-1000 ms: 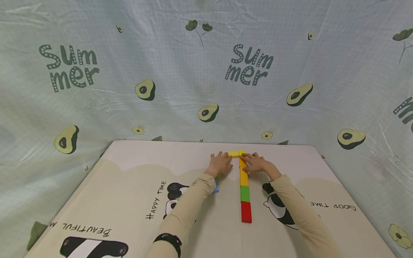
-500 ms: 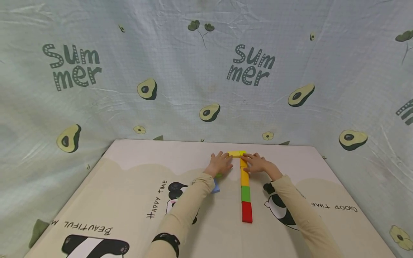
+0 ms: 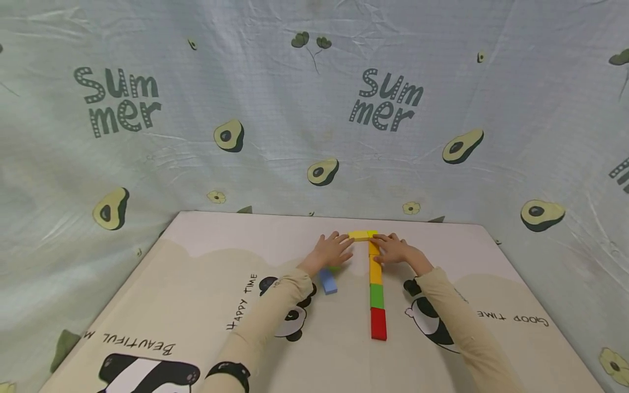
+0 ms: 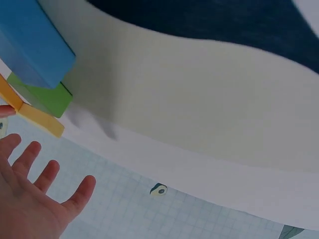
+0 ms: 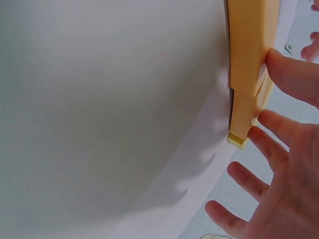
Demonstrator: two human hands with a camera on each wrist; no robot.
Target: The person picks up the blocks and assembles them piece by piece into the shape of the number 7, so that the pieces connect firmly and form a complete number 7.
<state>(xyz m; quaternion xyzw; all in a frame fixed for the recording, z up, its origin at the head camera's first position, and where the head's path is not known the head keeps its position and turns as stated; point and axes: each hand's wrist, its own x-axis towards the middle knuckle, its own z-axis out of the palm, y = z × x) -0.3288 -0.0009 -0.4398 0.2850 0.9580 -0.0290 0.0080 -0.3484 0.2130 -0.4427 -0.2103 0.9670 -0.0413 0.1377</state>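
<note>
A column of toy blocks runs away from me in the head view: red block (image 3: pixel 378 324), green block (image 3: pixel 376 296), then two orange blocks (image 3: pixel 375 271). At its far end, yellow blocks (image 3: pixel 359 236) turn left, forming a corner. My right hand (image 3: pixel 397 251) lies along the column's right side. In the right wrist view its thumb and fingertips touch the sides of the orange blocks (image 5: pixel 247 45), with the other fingers spread. My left hand (image 3: pixel 328 253) has fingers spread near the left yellow block's end; whether a fingertip touches it I cannot tell.
A blue block (image 3: pixel 328 281) lies beside my left wrist, with a green block (image 3: pixel 335 268) partly hidden under that hand. The table mat (image 3: pixel 206 284) has printed pandas and words. Behind its far edge hangs a patterned curtain (image 3: pixel 275 120).
My left wrist and forearm have shifted left, uncovering more of the blue block. The right hand stays against the column. The head view has turned slightly left.
</note>
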